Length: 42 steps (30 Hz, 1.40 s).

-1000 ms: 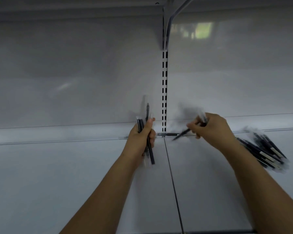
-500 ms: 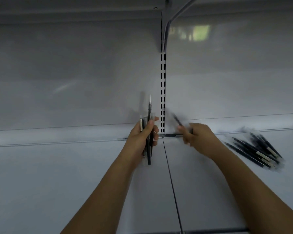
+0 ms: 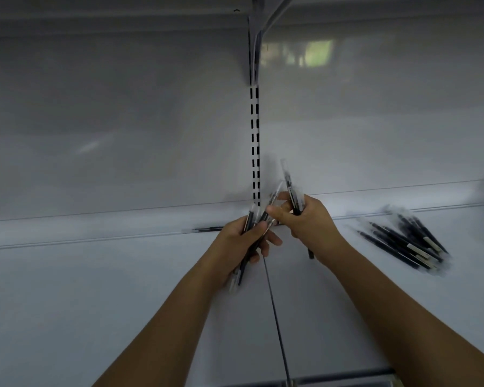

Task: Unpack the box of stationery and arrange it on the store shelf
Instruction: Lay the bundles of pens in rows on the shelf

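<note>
While the shelf point(image 3: 123, 289) carried a loose pile of pens point(image 3: 403, 244) well right of the slotted upright point(image 3: 254, 152), the left hand point(image 3: 235, 241) gripped a near-upright bundle point(image 3: 249, 222) below it; the right hand point(image 3: 310, 222), touching, pinched one pen point(image 3: 289, 185), probably bound for the pile.

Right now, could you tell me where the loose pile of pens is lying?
The pile of pens lies on the shelf at the right of the head view, beyond the right hand.
</note>
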Each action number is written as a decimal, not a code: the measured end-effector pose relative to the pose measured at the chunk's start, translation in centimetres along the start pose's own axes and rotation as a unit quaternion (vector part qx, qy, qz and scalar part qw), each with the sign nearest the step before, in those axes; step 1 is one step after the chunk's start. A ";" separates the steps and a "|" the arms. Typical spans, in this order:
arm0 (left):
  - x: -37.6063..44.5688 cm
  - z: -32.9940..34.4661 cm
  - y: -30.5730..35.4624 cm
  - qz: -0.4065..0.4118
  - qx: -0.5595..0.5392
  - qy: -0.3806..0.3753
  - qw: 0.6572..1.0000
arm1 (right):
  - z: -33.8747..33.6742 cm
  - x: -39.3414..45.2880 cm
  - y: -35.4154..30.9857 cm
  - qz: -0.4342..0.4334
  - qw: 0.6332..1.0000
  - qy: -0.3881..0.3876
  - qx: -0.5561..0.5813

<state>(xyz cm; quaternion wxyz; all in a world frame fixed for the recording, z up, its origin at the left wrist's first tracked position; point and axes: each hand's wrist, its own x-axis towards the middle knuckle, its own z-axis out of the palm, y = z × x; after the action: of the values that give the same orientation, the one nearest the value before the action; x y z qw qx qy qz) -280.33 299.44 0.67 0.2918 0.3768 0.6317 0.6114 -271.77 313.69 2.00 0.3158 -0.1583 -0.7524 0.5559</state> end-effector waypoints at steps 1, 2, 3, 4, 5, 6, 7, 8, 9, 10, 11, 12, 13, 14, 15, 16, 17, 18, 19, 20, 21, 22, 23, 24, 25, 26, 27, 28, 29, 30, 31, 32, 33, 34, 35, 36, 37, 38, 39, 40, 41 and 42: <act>0.0 0.0 -0.1 0.001 0.002 -0.003 1.000 | -0.1 0.0 0.0 0.001 1.000 0.001 0.003; 0.0 0.0 -0.1 0.001 0.004 -0.006 1.000 | -0.1 0.0 0.0 0.002 1.000 0.002 0.007; 0.0 0.0 -0.1 -0.002 0.003 -0.009 1.000 | -0.1 0.0 0.0 0.003 1.000 0.009 0.015; -0.1 -0.1 -0.1 -0.007 0.001 -0.014 1.000 | -0.3 0.1 0.0 0.005 0.999 0.026 0.028; -0.1 -0.1 0.0 -0.014 -0.002 -0.018 1.000 | -0.5 0.3 0.0 0.009 0.997 0.050 0.051; -0.1 -0.1 0.1 -0.022 -0.006 -0.020 1.000 | -0.7 0.5 0.1 0.018 0.994 0.073 0.085; -0.2 -0.1 0.1 -0.030 -0.012 -0.023 0.999 | -0.9 0.7 0.2 0.029 0.988 0.086 0.123; -0.2 -0.1 0.2 -0.035 -0.017 -0.025 0.999 | -1.1 0.8 0.3 0.039 0.983 0.084 0.161; -0.2 -0.1 0.2 -0.037 -0.019 -0.028 0.999 | -1.2 0.8 0.4 0.045 0.978 0.070 0.190; -0.2 -0.1 0.2 -0.038 -0.015 -0.033 0.999 | -1.0 0.7 0.6 0.047 0.976 0.048 0.205; -0.2 -0.1 0.3 -0.038 -0.011 -0.039 0.998 | -0.8 0.5 0.5 0.048 0.978 0.025 0.203; -0.2 -0.1 0.3 -0.038 -0.007 -0.046 0.998 | -0.5 0.2 0.4 0.047 0.980 0.013 0.191; -0.3 0.0 0.3 -0.037 -0.006 -0.050 0.998 | -0.3 0.1 0.1 0.043 0.982 0.016 0.182; -0.3 0.0 0.3 -0.034 -0.008 -0.053 0.998 | -0.3 0.0 -0.2 0.041 0.982 0.039 0.180; -0.3 -0.1 0.2 -0.031 -0.016 -0.054 0.998 | -0.4 -0.1 -0.6 0.041 0.980 0.082 0.177; -0.1 -0.1 0.0 -0.028 -0.028 -0.048 0.998 | -0.8 0.0 -1.0 0.039 0.976 0.137 0.166; 0.1 -0.3 -0.2 -0.025 -0.045 -0.032 0.998 | -1.3 0.1 -1.3 0.030 0.970 0.191 0.144; 0.3 -0.5 -0.4 -0.019 -0.055 -0.004 0.998 | -1.8 0.1 -1.4 0.007 0.966 0.236 0.109; 0.6 -0.7 -0.6 -0.013 -0.060 0.032 0.998 | -2.2 0.0 -1.4 -0.026 0.963 0.260 0.066; 0.8 -1.0 -0.6 -0.006 -0.065 0.066 0.996 | -2.3 -0.2 -1.3 -0.064 0.963 0.261 0.021; 0.9 -1.2 -0.6 0.001 -0.076 0.092 0.993 | -2.1 -0.4 -1.2 -0.097 0.966 0.237 -0.025; 1.0 -1.4 -0.6 0.008 -0.088 0.106 0.990 | -1.5 -0.5 -0.9 -0.118 0.971 0.197 -0.070; 1.1 -1.6 -0.7 0.016 -0.097 0.111 0.989 | -0.9 -0.6 -0.6 -0.132 0.973 0.152 -0.112; 1.1 -1.7 -0.7 0.022 -0.103 0.110 0.988 | -0.4 -0.5 0.0 -0.138 0.973 0.111 -0.146; 1.0 -1.8 -0.6 0.024 -0.112 0.105 0.988 | -0.1 -0.4 0.6 -0.134 0.973 0.071 -0.176; 1.1 -1.8 -0.6 0.020 -0.126 0.102 0.987 | 0.1 -0.3 1.0 -0.120 0.973 0.035 -0.196; 1.1 -1.8 -0.5 0.008 -0.146 0.102 0.984 | 0.2 -0.3 1.2 -0.099 0.973 0.013 -0.206; 1.3 -1.8 -0.4 -0.010 -0.171 0.106 0.979 | 0.1 -0.2 1.3 -0.079 0.977 0.014 -0.200; 1.4 -1.9 -0.4 -0.029 -0.199 0.108 0.974 | -0.2 -0.3 1.0 -0.058 0.982 0.033 -0.175; 1.4 -1.9 -0.3 -0.044 -0.221 0.105 0.969 | -0.5 -0.3 0.7 -0.038 0.989 0.062 -0.131; 1.4 -1.9 -0.3 -0.051 -0.234 0.100 0.966 | -0.7 -0.4 0.3 -0.017 0.993 0.090 -0.077; 1.4 -1.8 -0.3 -0.053 -0.238 0.095 0.965 | -0.9 -0.4 -0.1 0.004 0.994 0.108 -0.017; 1.3 -1.7 -0.4 -0.051 -0.235 0.089 0.966 | -1.1 -0.5 -0.4 0.021 0.993 0.114 0.027; 1.1 -1.5 -0.4 -0.048 -0.224 0.079 0.970 | -1.2 -0.5 -0.5 0.030 0.992 0.110 0.047; 0.9 -1.3 -0.5 -0.041 -0.205 0.068 0.975 | -1.1 -0.5 -0.6 0.030 0.994 0.094 0.048; 0.7 -1.1 -0.5 -0.034 -0.180 0.058 0.981 | -0.9 -0.6 -0.6 0.027 0.996 0.069 0.042; 0.5 -0.9 -0.6 -0.030 -0.150 0.050 0.987 | -0.6 -0.6 -0.6 0.024 0.998 0.039 0.032; 0.3 -0.7 -0.6 -0.027 -0.119 0.043 0.992 | -0.3 -0.7 -0.8 0.022 1.000 0.009 0.020; 0.1 -0.6 -0.7 -0.027 -0.089 0.038 0.995 | -0.1 -0.7 -0.8 0.016 1.000 -0.017 0.007; 0.0 -0.5 -0.7 -0.026 -0.064 0.034 0.997 | 0.1 -0.9 -1.0 0.012 0.999 -0.037 0.000; 0.0 -0.4 -0.7 -0.026 -0.047 0.031 0.998 | 0.1 -1.0 -0.9 0.008 0.999 -0.046 -0.004; 0.0 -0.3 -0.8 -0.027 -0.041 0.029 0.998 | 0.0 -1.0 -1.0 0.006 0.999 -0.041 -0.004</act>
<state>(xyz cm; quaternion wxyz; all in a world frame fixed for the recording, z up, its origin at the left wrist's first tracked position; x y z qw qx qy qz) -280.71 299.28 -0.08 0.3050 0.3291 0.6247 0.6391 -270.88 312.71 2.67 0.2805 -0.1415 -0.7661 0.5607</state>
